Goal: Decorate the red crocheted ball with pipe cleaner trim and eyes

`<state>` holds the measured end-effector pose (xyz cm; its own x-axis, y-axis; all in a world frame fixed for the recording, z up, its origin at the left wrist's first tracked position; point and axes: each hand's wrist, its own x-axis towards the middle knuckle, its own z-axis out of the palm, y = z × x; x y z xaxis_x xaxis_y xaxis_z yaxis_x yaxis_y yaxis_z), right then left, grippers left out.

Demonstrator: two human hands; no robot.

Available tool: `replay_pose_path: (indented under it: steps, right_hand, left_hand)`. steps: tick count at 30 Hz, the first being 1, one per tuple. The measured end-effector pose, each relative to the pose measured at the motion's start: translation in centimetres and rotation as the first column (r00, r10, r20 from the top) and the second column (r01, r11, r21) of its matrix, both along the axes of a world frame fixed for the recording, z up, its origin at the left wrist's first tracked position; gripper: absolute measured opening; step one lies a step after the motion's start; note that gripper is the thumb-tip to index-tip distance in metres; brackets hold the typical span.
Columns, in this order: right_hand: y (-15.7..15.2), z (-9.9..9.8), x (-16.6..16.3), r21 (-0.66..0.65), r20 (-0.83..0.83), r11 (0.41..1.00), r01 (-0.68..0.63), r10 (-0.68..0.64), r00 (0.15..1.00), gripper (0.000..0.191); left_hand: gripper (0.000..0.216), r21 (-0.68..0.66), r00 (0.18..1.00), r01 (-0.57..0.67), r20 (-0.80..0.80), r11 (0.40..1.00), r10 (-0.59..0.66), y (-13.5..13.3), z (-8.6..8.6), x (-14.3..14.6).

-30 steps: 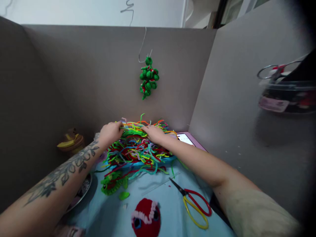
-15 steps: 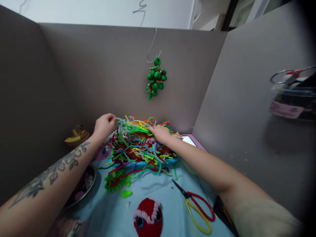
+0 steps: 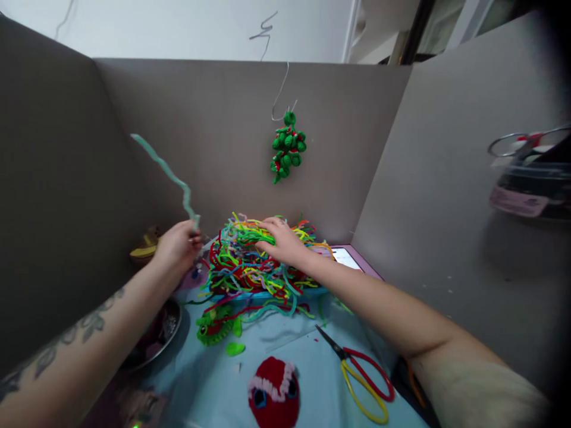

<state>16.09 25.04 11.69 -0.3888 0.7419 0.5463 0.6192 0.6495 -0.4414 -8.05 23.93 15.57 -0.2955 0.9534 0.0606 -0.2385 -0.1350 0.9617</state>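
My left hand (image 3: 179, 245) is closed around the lower end of a pale mint pipe cleaner (image 3: 166, 167), which sticks up and leans left above the fist. A big tangle of many-coloured pipe cleaners (image 3: 250, 270) fills a blue tray (image 3: 263, 295). Fingers apart, my right hand (image 3: 282, 239) rests on top of this pile near its back. Just in front lie a green fuzzy creature head (image 3: 215, 326) and a small green piece (image 3: 235, 349). A red fuzzy piece (image 3: 274, 395) with a pink zigzag and two dark blue-rimmed eyes lies closest to me.
Scissors (image 3: 343, 355) with red and yellow handles lie at right. A metal bowl (image 3: 173, 333) sits under my left forearm. A green bead-like bundle (image 3: 288, 148) hangs on the back grey panel (image 3: 200, 119). Behind the tray's right side is a lit phone screen (image 3: 345, 258).
My left hand has drawn the mint pipe cleaner out of the pile and come nearer and slightly left, the strand now upright. My right hand stays on the pile, its fingers more spread.
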Motion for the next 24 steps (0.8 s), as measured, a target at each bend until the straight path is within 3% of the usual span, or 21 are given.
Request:
replay_pose_path:
  steps: [2, 5, 7, 9, 11, 13, 15, 17, 19, 21, 24]
  right_hand:
    - [-1.1, 0.9, -1.7, -0.124, -0.311, 0.981, -0.149, 0.104, 0.945, 0.054]
    - [-1.6, 1.4, -2.8, -0.265, -0.709, 0.928, -0.263, -0.003, 0.706, 0.042]
    - [-1.2, 1.3, -2.0, -0.299, -0.826, 0.908, -0.295, -0.091, 0.556, 0.036]
    - [-0.4, 1.0, -0.2, -0.302, -0.853, 0.906, -0.298, -0.117, 0.509, 0.032]
    - [0.5, 0.7, 2.0, -0.328, -0.793, 0.906, -0.269, -0.108, 0.600, 0.028]
    - [1.5, 0.2, 3.8, -0.392, -0.637, 0.898, -0.201, -0.108, 0.763, 0.025]
    - [2.7, -0.5, 4.7, -0.402, -0.442, 0.911, -0.087, -0.110, 0.890, 0.023]
    - [3.8, -1.4, 4.6, -0.318, -0.276, 0.948, 0.018, -0.111, 0.955, 0.021]
    - [4.8, -2.4, 3.9, -0.209, -0.162, 0.974, 0.092, -0.128, 0.979, 0.021]
    - [5.5, -3.2, 3.2, -0.169, -0.070, 0.973, 0.156, -0.170, 0.983, 0.023]
    - [5.8, -4.0, 2.5, -0.204, 0.059, 0.952, 0.229, -0.222, 0.973, 0.033]
  left_hand:
    - [0.011, 0.038, 0.963, 0.162, -0.226, 0.986, -0.149, -1.3, -1.0, 3.9]
    - [0.019, -0.012, 0.818, 0.400, -0.447, 0.916, -0.363, -3.2, -2.9, 8.6]
    - [0.024, -0.008, 0.767, 0.461, -0.500, 0.888, -0.403, -3.8, -4.0, 9.9]
    - [0.028, 0.033, 0.766, 0.450, -0.528, 0.892, -0.367, -3.5, -4.8, 9.3]
    - [0.029, 0.106, 0.839, 0.311, -0.497, 0.944, -0.221, -2.0, -5.0, 7.3]
    - [0.025, 0.214, 0.918, 0.065, -0.396, 0.975, 0.025, 0.3, -4.8, 4.6]
    - [0.024, 0.290, 0.911, -0.179, -0.312, 0.940, 0.270, 2.9, -4.5, 2.2]
    - [0.025, 0.288, 0.845, -0.306, -0.357, 0.908, 0.398, 5.3, -4.4, 0.6]
    - [0.025, 0.122, 0.843, -0.173, -0.496, 0.977, 0.211, 6.9, -4.8, 0.1]
    - [0.021, 0.010, 0.826, -0.038, -0.563, 0.999, 0.037, 7.7, -5.2, 0.4]
    - [0.013, -0.018, 0.793, 0.038, -0.608, 0.999, -0.041, 8.1, -5.4, 0.8]
